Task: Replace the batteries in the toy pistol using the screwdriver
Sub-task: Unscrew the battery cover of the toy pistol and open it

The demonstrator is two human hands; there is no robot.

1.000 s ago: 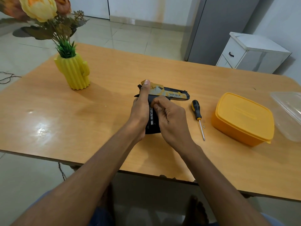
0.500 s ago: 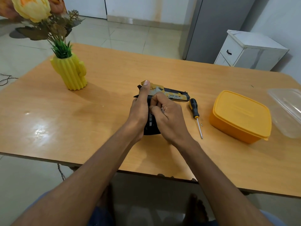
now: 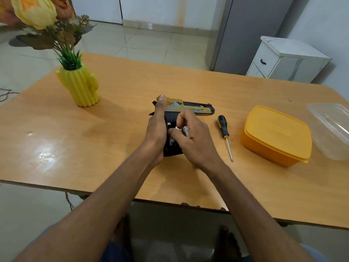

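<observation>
Battery [image 3: 182, 130] now lifted clear of the toy pistol [image 3: 196, 108] grip, pinched in the right hand [image 3: 192, 140]; left hand [image 3: 157, 129] keeps clasping the grip, so removal is underway.

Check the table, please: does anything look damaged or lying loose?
Yes. A tiny loose metal screw lies beside the shaft of the black-and-yellow screwdriver; it could roll away. The near edge of the wooden table looks chipped.

Both forearms are bare from the elbows down to the left hand [image 3: 157, 129] and the right hand [image 3: 194, 140], with no watch, ring or band. Blue cloth shows under each arm near the elbows. Bare feet [image 3: 227, 241] show below.
</observation>
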